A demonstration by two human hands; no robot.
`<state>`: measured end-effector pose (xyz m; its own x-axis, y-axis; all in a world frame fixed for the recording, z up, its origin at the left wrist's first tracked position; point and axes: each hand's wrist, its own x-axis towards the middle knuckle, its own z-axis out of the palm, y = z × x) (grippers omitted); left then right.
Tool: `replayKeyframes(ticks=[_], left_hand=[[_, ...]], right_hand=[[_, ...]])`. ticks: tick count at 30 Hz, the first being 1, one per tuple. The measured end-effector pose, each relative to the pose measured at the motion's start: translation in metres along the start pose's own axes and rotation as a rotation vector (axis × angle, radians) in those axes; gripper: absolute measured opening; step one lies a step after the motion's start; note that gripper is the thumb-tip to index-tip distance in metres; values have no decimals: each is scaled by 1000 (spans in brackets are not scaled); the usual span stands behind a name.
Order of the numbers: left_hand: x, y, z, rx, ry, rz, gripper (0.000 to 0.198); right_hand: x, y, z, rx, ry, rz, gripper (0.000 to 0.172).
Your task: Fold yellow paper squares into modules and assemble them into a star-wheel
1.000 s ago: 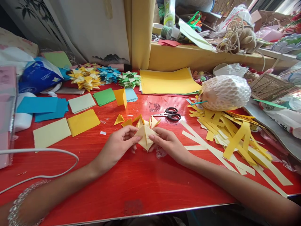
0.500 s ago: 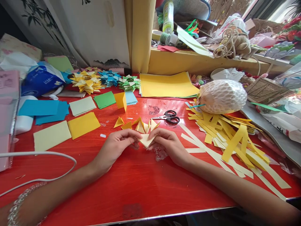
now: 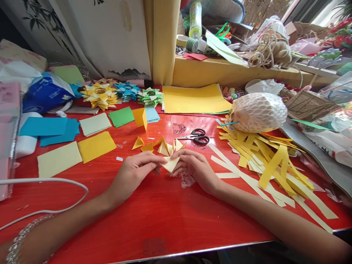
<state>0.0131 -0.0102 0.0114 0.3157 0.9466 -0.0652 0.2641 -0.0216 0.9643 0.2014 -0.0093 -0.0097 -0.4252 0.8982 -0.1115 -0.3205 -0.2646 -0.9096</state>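
Between my two hands, just above the red table [image 3: 176, 220], is a small folded piece of pale yellow paper [image 3: 169, 165] with a point toward me. My left hand [image 3: 139, 167] pinches its left corner. My right hand [image 3: 194, 167] grips its right side, thumb and fingers closed on the edge. Right behind it lie several folded yellow paper triangles [image 3: 147, 147], and cream and yellow pointed pieces [image 3: 164, 146] partly covered by my fingers. Black-handled scissors [image 3: 198, 136] rest beyond my right hand.
Stacks of yellow [image 3: 96, 146], cream [image 3: 59, 159] and blue paper [image 3: 60, 128] lie left. Folded-paper stars [image 3: 100, 94] and large yellow sheets [image 3: 196, 99] sit at the back. Paper strips [image 3: 255, 161] and a net-wrapped round object [image 3: 258, 112] are right. A white cable [image 3: 82, 187] crosses the left side.
My right fingers have shifted on the folded paper, the index finger now more over its top edge. The view has moved very slightly; the other things lie as before.
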Motion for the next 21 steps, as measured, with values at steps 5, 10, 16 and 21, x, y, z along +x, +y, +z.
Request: replayKeyframes(ticks=[5,10,16,21], left_hand=[[2,0,-3,85,-99,98,20],[4,-2,-5,182,-128,225,18],[2,-4,-6,286,-14,208,17],[1,-4,-2,260,-82,25,31]], right_hand=[[0,-1,-1,-29,33,24,11],[0,-3,-1,61,56,76,13],[-3,-2,3,-14,-9,38,19],[-6,1,5,-203,30,10,23]])
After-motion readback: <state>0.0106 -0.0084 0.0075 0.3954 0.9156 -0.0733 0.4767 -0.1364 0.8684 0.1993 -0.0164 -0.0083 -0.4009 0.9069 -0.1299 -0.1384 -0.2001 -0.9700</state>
